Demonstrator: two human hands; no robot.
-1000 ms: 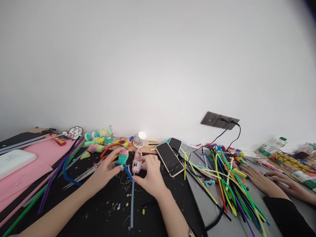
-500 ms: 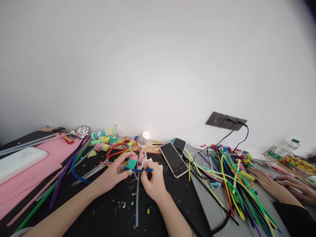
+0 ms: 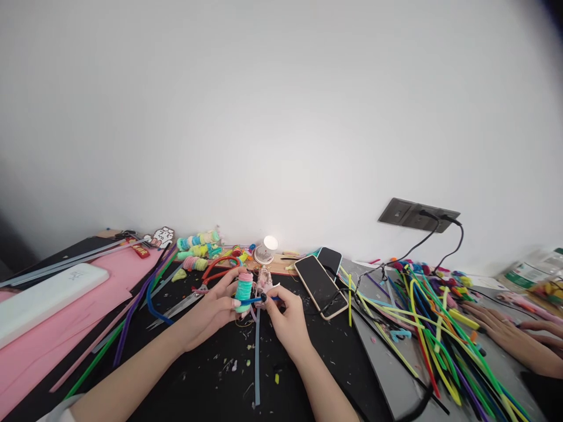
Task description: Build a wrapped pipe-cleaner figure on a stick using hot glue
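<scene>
My left hand (image 3: 215, 305) is closed around a fuzzy coil (image 3: 243, 293), pink at the top and turquoise below. Across the lower part of the coil runs a short blue pipe cleaner (image 3: 253, 301). My right hand (image 3: 288, 319) pinches this blue piece near its right end, thumb and forefinger together. Just behind the fingers stands a small pale pink object (image 3: 264, 280), partly hidden. A grey-blue strip (image 3: 257, 363) lies on the black table below the hands.
Orange-handled scissors (image 3: 185, 302) lie left of my left hand. Two phones (image 3: 320, 286) and a paper cup (image 3: 266, 250) are behind. Many pipe cleaners (image 3: 440, 334) cover the grey surface at right, near another person's hands (image 3: 505, 334). Pink sheets (image 3: 118, 272) lie left.
The whole view has shifted, so things appear farther right. The coil stands more upright in my left hand, and the blue piece now passes in front of it.
</scene>
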